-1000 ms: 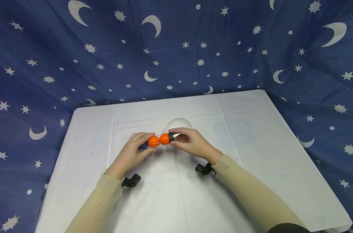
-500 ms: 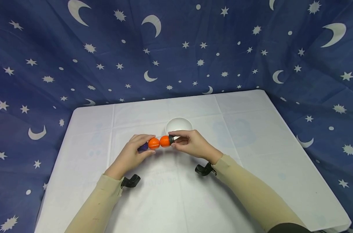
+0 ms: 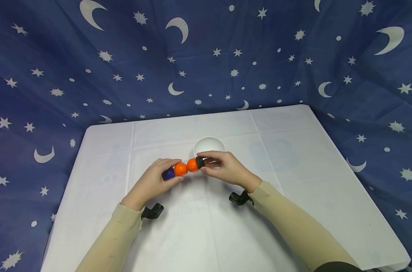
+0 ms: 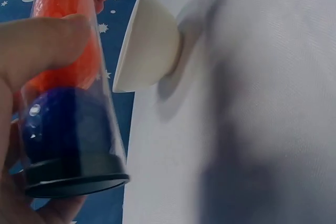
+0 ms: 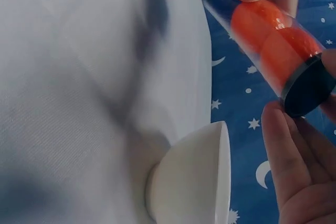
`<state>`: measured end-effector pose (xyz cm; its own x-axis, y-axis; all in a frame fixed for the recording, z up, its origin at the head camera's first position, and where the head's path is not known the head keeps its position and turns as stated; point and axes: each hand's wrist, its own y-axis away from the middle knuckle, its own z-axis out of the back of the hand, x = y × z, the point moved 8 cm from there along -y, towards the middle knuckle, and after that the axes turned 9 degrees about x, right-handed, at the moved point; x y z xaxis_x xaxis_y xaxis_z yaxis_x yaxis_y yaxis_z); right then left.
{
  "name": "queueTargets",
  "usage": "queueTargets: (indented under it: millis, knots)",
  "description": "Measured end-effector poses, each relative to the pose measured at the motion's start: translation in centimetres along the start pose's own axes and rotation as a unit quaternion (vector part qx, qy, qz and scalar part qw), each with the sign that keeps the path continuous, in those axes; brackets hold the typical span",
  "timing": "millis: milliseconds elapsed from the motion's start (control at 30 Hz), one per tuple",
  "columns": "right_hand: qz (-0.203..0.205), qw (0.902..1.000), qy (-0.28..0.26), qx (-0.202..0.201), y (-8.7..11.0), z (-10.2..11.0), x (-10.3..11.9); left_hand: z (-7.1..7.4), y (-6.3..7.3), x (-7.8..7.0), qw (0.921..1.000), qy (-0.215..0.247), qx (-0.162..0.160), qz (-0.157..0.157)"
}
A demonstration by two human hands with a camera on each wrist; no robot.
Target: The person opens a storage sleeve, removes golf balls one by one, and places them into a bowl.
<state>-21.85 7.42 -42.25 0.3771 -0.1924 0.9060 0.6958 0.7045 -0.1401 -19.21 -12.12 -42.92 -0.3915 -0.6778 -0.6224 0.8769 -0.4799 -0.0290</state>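
A clear plastic tube (image 4: 68, 124) is held above the table between both hands. Inside it sit two orange balls (image 3: 181, 169) and a dark blue ball (image 3: 168, 173). A black cap closes each end: one cap (image 4: 76, 176) by the blue ball, the other cap (image 5: 310, 85) by an orange one. My left hand (image 3: 155, 175) grips the tube around its blue-ball end, thumb across the side. My right hand (image 3: 224, 166) pinches the black cap at the opposite end between thumb and fingers.
Just behind the right hand, a white bowl (image 3: 208, 142) stands upright on the white-covered table (image 3: 178, 234). A dark blue curtain (image 3: 206, 75) with moons and stars hangs behind and beside the table. Small black wrist cameras (image 3: 153, 211) are worn on both wrists.
The left end of the tube has dipped slightly toward the body, and more of the blue ball shows now. Both hands keep their hold on the tube and its cap.
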Motion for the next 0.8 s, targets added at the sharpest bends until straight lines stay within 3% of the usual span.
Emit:
queueTargets:
  millis: [300, 800]
  knots:
    - [-0.009, 0.9998, -0.003, -0.016, 0.0, 0.0, -0.3, 0.4, 0.1, -0.4, 0.9973, 0.008, -0.051, -0.052]
    - [-0.026, 0.9991, -0.008, -0.034, -0.1, -0.4, -0.6, 0.6, 0.2, -1.7, 0.9895, -0.002, -0.075, -0.124]
